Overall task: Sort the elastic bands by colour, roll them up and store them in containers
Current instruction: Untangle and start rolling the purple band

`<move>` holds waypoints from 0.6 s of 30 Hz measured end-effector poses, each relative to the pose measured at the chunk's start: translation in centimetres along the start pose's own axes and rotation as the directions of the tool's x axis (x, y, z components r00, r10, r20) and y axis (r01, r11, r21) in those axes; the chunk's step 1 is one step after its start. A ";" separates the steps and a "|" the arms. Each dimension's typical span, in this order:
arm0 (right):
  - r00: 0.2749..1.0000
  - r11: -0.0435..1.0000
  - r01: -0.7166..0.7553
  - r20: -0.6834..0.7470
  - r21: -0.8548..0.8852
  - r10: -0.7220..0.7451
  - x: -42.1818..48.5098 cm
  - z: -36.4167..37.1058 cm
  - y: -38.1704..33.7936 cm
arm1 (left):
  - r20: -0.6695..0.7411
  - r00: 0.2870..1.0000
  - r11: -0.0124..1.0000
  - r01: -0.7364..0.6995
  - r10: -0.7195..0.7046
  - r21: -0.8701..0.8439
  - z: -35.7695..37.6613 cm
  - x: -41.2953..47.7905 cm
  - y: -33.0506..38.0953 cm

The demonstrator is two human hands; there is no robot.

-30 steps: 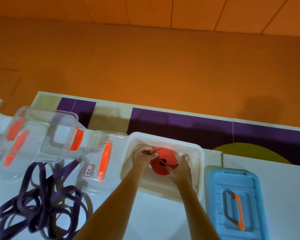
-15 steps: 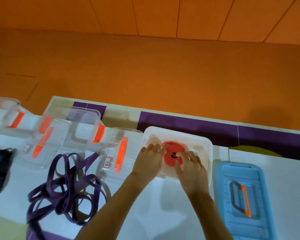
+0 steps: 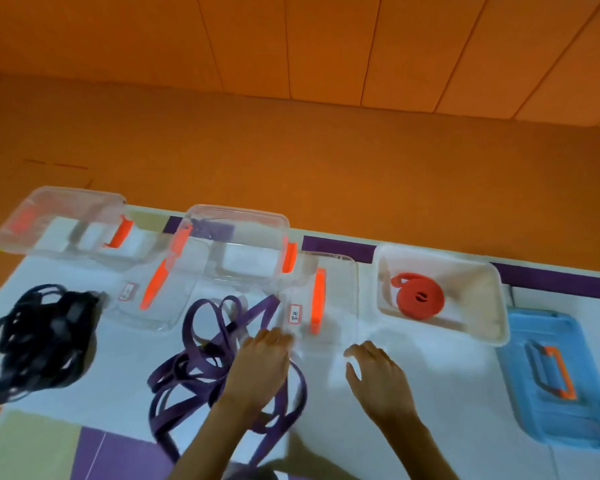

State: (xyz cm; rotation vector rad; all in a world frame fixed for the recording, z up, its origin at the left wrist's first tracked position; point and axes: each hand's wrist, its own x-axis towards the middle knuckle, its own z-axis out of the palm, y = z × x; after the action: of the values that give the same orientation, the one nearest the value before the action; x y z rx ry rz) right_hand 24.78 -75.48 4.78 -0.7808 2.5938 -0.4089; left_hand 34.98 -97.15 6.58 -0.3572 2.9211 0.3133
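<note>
While the red band (image 3: 420,296) lies rolled into a flat coil inside the white container (image 3: 480,292), in its left half, both hands are outside of it, above the table (image 3: 440,375). The left hand (image 3: 262,368) is over the tangled purple bands (image 3: 201,368), palm down, with the fingers reaching forward and not closed around any strap. The blur does not let me say if it presses on them. The right hand (image 3: 378,372) hovers near it over the white surface, between the purple pile and the white container. Its fingers are spread and loosely bent, and it holds nothing.

At the far left lies a heap of black bands (image 3: 39,337), well apart from the purple ones. Two clear containers (image 3: 63,220) with orange clasps stand along the far edge. Two clear lids (image 3: 326,306) with orange handles lie in front of them. A blue lid (image 3: 520,368) lies just beside the white container, on its right.
</note>
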 end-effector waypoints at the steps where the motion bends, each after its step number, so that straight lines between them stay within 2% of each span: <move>1: 0.999 1.000 -0.014 0.039 -0.004 0.014 -0.2 1.4 -1.5 | 0.003 1.000 1.000 0.018 -0.018 -0.020 0.2 -1.0 -2.1; 4: 0.988 0.998 -0.069 0.141 0.010 0.067 -0.5 5.3 -6.0 | 0.033 0.994 0.992 0.103 -0.101 -0.075 1.2 -3.9 -8.5; 7: 0.981 0.996 -0.088 0.175 0.020 0.083 0.0 8.0 -9.9 | 0.057 0.975 0.968 0.222 -0.216 -0.117 2.8 -6.8 -13.8; 11: 0.986 0.995 -0.037 0.168 0.088 0.022 1.4 10.8 -15.1 | 0.221 0.909 0.916 0.383 -0.353 -0.114 4.7 -9.8 -18.8; 13: 0.986 0.993 0.049 0.154 0.111 -0.066 2.2 12.0 -17.2 | 0.308 0.872 0.888 0.438 -0.381 -0.142 5.5 -10.3 -20.5; 15: 0.976 0.992 0.120 0.180 0.038 -0.125 2.9 13.3 -18.9 | 0.372 0.856 0.862 0.456 -0.358 -0.220 6.0 -10.6 -21.5; 18: 0.962 0.994 0.106 0.251 0.005 -0.104 3.2 15.5 -21.1 | 0.347 0.859 0.814 0.486 -0.377 -0.318 6.9 -10.9 -22.7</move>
State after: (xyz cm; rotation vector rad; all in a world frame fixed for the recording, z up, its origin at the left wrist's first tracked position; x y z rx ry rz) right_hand 39.04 -96.69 -1.72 -0.9135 2.3273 -0.3068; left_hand 52.19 -114.71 -2.07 -0.9469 2.3961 0.8105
